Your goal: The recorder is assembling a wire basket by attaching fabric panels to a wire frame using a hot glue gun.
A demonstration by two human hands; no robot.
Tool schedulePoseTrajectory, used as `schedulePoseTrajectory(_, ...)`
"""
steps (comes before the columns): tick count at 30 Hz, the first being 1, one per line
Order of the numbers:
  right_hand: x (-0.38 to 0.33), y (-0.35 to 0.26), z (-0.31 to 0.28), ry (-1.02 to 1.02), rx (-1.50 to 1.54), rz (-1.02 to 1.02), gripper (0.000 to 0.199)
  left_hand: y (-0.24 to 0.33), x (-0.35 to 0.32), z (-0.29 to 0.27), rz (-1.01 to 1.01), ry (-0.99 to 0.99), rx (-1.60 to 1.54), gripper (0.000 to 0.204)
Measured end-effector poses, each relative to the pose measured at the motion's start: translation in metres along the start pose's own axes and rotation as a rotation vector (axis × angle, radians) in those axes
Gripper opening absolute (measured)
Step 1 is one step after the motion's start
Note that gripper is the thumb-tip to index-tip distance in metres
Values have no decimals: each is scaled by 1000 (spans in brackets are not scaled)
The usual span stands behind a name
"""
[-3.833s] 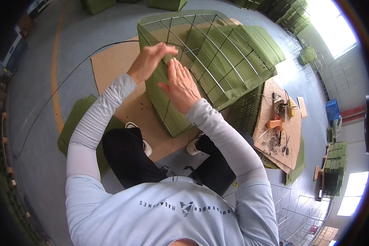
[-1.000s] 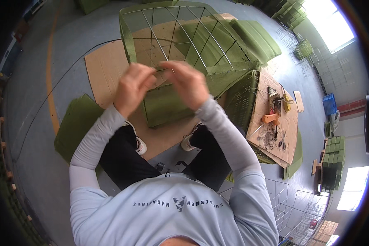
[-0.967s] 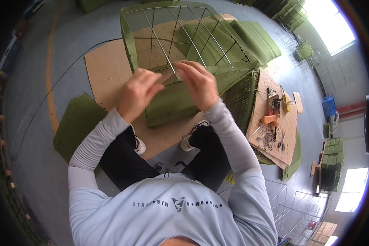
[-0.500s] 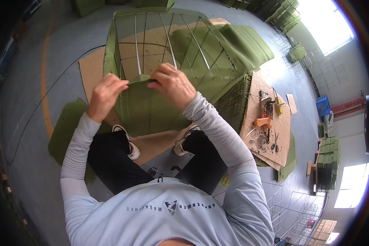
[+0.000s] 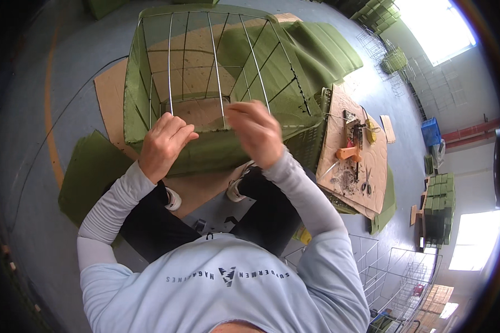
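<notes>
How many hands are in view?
2: the left hand at the near edge of the green-covered wire frame; the right hand, blurred, at that edge farther right.

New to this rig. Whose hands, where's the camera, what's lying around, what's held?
No machine here: just a person's own bare hands. A fisheye camera worn on the head looks down, so picture left is the person's left, and straight edges bend toward the rim. In front sits a green-covered wire frame. The left hand has its fingers curled at the near edge; the right hand is blurred, close to the same edge. Whether either grips it is unclear. To the right, a cardboard sheet bears an orange-handled tool, scissors and dark crumbs.
</notes>
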State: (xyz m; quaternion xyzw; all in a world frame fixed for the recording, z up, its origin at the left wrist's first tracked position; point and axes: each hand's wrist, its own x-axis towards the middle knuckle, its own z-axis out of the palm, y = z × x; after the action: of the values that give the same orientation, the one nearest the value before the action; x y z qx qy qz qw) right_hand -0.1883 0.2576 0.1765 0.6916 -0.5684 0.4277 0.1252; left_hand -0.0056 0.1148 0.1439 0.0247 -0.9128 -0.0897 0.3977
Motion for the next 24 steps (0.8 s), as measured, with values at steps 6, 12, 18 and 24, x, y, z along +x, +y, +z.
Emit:
schedulePoseTrajectory(6,-39,21,-30,-54,-180,107,25,20,21,9,37,-15,32,24)
schedulePoseTrajectory(12,-5,45,-24,-136,-112,157,9,-21,47,23,119,-38,62,17)
schedulePoseTrajectory(18,23,35,49,-93,-112,188,10,-101,48,-12,132,-112,-74,19)
schedulePoseTrajectory(24,46,32,92,-121,-63,240,14,-75,30,7,44,71,-109,24)
